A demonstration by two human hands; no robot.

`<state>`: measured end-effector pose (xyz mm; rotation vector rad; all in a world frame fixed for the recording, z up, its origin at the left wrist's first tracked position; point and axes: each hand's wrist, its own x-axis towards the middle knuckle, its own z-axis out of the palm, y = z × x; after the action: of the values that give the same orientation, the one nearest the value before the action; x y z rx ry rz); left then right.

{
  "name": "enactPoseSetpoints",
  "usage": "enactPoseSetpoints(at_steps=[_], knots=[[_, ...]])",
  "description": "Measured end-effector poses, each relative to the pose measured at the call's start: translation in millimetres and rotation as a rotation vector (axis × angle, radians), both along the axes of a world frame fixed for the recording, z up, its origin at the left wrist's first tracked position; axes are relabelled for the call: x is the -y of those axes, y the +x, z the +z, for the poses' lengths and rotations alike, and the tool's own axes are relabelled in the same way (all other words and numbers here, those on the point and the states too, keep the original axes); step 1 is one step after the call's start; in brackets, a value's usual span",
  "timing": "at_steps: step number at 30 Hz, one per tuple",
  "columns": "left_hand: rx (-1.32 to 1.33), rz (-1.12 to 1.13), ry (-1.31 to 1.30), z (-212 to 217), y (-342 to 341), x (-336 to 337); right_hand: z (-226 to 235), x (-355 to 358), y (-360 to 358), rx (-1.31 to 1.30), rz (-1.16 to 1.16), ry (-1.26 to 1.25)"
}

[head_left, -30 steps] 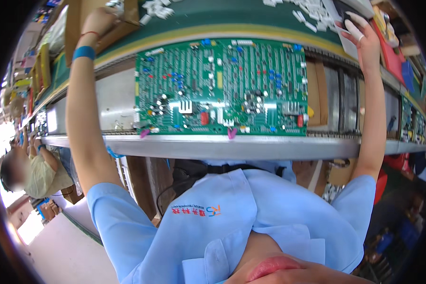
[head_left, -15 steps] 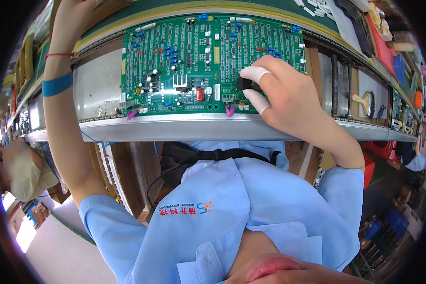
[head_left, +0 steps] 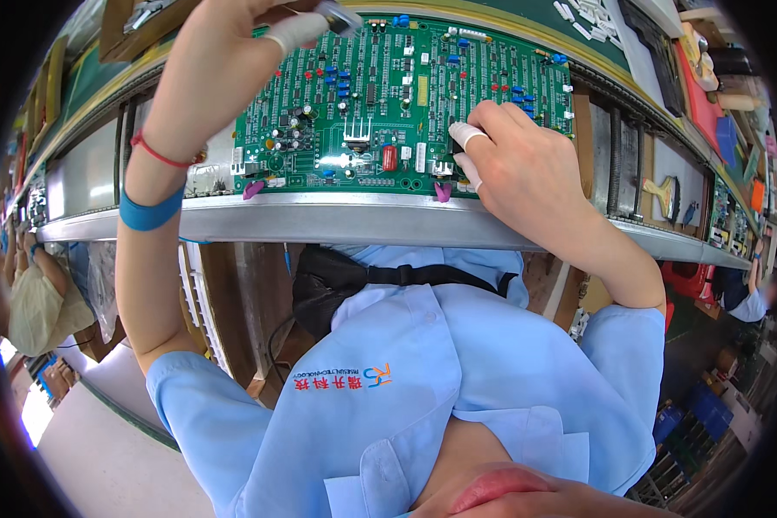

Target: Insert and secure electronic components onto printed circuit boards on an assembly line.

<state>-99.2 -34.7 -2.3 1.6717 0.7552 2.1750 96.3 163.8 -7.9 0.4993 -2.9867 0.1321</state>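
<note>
A large green circuit board (head_left: 397, 112), made up of two like halves, lies across the rails in front of me. My left hand (head_left: 233, 65) is raised over its left far part. Between a fingertip in a white finger cot and the other fingers it pinches a small silver-and-dark component (head_left: 341, 17), blurred. My right hand (head_left: 518, 155), also in finger cots, is at the right half's near side, pinching a black block-shaped component (head_left: 457, 148), mostly hidden by the fingers. A silver finned heat sink (head_left: 356, 132) and a red capacitor (head_left: 390, 158) stand on the left half.
A metal rail (head_left: 337, 211) runs along the near edge, with purple clips (head_left: 442, 191) at the board. White small parts (head_left: 591, 19) lie at the far right. A brush (head_left: 665, 197) rests farther right. A wooden tray (head_left: 142, 26) sits at the far left.
My left hand has come from the far left to over the board, with a silver component now visible in it. The board appears slightly farther right. My right hand stays near the same spot.
</note>
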Motion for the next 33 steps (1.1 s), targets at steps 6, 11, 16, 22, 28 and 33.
enactPoseSetpoints(at_steps=[6,11,16,22,28,33], knots=[[-0.556,0.724,-1.049,23,62,-4,27,-27,-8,-0.147,-0.008,-0.358],[-0.771,0.721,-1.100,10,94,-22,20,-47,-14,-0.095,-0.151,-0.620],[-0.894,0.740,-1.096,5,101,-33,16,-59,-8,-0.056,-0.228,-0.748],[-1.023,0.773,-1.081,5,105,-38,19,-62,-7,-0.125,-0.207,-0.754],[-1.095,0.781,-1.113,8,109,-40,26,-65,-5,-0.223,-0.106,-0.672],[-1.201,0.798,-0.980,1,105,-40,24,-63,-7,-0.257,-0.055,-0.657]])
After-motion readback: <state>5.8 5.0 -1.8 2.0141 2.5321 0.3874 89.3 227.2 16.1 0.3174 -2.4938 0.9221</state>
